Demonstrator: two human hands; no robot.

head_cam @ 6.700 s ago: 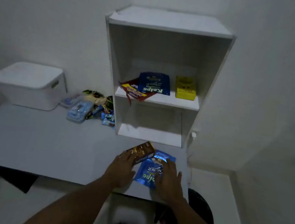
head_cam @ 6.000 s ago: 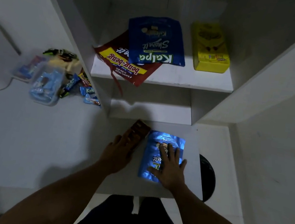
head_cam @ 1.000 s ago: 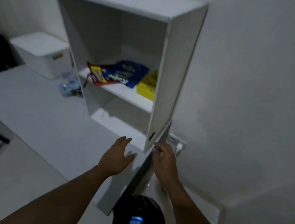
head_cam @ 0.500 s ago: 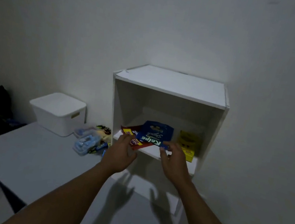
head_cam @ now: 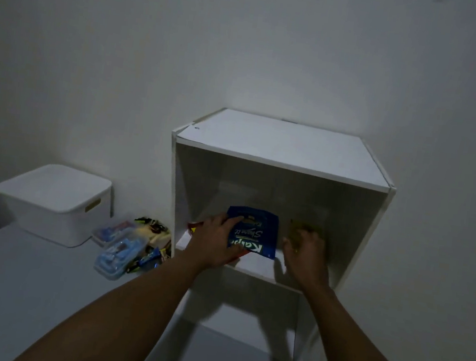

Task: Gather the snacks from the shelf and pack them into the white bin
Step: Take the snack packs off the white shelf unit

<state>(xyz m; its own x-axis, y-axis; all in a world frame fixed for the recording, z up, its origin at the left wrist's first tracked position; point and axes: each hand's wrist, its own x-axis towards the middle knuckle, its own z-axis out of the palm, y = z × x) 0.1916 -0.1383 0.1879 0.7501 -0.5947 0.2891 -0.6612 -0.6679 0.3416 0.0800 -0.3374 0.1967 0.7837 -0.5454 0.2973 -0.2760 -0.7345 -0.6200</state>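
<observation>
A blue snack packet (head_cam: pixel 258 234) lies on the middle board of the white shelf (head_cam: pixel 280 164), on top of a red packet (head_cam: pixel 193 225) that is mostly hidden. My left hand (head_cam: pixel 214 245) rests on both, index finger and thumb spread over the blue packet's left edge. My right hand (head_cam: pixel 306 248) reaches in beside it, fingers curled over a yellow box (head_cam: pixel 319 230), of which only a dim strip shows. The white bin (head_cam: pixel 51 202) stands at the far left by the wall, its lid on.
A pile of small snacks and clear plastic packs (head_cam: pixel 129 246) lies on the grey table (head_cam: pixel 22 289) between the bin and the shelf. The shelf's lower compartment (head_cam: pixel 244 310) holds nothing that I can see. The wall is close behind everything.
Both hands have moved forward from in front of the shelf into its upper compartment: the left one onto the packets, the right one onto the yellow box. The view has moved closer.
</observation>
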